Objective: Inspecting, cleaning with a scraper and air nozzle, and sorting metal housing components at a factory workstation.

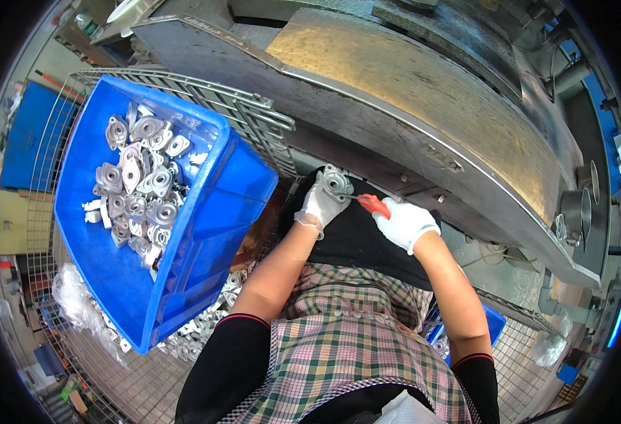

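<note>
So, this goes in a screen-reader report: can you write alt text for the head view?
A gloved left hand holds a grey metal casting while the gloved right hand works it with a red-handled tool. At left, a tilted blue bin holds similar castings.

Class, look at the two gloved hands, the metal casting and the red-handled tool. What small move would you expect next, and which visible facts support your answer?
Probably a short stroke of the red-handled tool along the casting's edge. The left hand grips the metal casting over the dark cloth, and the right hand holds the tool with its tip at the part. The blue bin of similar castings lies alongside.
</note>
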`<move>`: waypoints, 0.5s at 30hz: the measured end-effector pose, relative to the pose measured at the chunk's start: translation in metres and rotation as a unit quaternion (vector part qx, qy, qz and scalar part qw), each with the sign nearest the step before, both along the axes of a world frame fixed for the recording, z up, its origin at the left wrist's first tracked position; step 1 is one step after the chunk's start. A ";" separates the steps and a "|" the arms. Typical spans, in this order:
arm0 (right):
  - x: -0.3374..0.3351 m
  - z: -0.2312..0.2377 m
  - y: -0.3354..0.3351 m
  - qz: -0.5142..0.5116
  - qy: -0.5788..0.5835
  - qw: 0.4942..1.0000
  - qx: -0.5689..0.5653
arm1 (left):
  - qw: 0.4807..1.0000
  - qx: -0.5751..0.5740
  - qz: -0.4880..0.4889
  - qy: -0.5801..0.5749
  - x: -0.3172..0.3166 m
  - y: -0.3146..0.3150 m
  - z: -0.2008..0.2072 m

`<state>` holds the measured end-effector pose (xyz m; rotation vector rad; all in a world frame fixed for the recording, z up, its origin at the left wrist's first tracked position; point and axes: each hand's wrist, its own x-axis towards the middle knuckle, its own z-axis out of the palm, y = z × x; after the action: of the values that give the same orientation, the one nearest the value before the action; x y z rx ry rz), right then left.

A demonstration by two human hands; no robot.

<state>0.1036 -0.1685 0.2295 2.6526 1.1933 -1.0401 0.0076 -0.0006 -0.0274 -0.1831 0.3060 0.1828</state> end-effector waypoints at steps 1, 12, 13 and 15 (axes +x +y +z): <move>0.001 -0.001 0.002 -0.005 0.000 1.000 0.003 | 1.000 -0.019 0.006 0.005 0.001 0.000 0.000; 0.013 -0.014 0.035 -0.045 -0.022 0.998 0.042 | 0.663 -0.722 0.043 -0.192 -0.002 0.004 -0.003; 0.014 -0.014 0.037 -0.045 -0.019 0.998 0.040 | 0.450 -0.863 0.150 -0.176 -0.002 0.001 -0.003; 0.015 -0.015 0.041 -0.052 -0.014 0.998 0.034 | 0.210 -0.936 0.245 -0.142 -0.001 -0.001 -0.006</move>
<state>0.1183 -0.1280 0.2146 2.7987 1.1149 -0.9905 0.0068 -0.0020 -0.0332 -2.8823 -0.1298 0.3038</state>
